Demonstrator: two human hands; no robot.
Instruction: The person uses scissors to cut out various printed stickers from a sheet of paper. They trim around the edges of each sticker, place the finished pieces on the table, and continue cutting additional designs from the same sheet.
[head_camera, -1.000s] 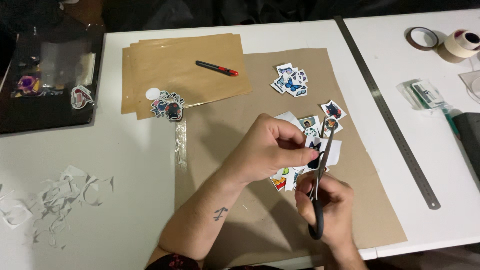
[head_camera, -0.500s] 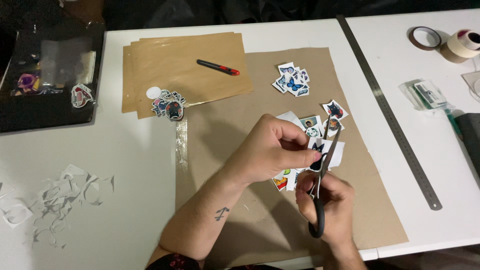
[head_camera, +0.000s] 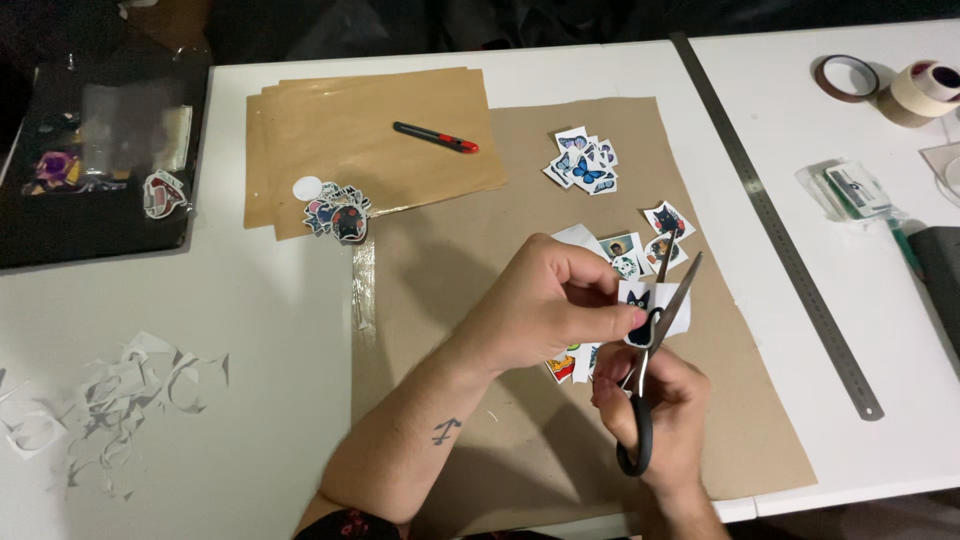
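While cutting goes on: trimming a sticker.
Left hand (head_camera: 545, 300): pinches the cat sticker (head_camera: 645, 305) above the brown paper (head_camera: 480, 260).
Right hand (head_camera: 660, 400): grips the scissors (head_camera: 655, 340), blades parted at the sticker's edge.
Next move: likely calls for turning the sticker slowly along its outline.

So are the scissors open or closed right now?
Open. The scissors in the right hand have two blades spread in a V around the cat sticker.

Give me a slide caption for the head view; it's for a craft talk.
Left hand holds a cat sticker while right hand cuts it with scissors.
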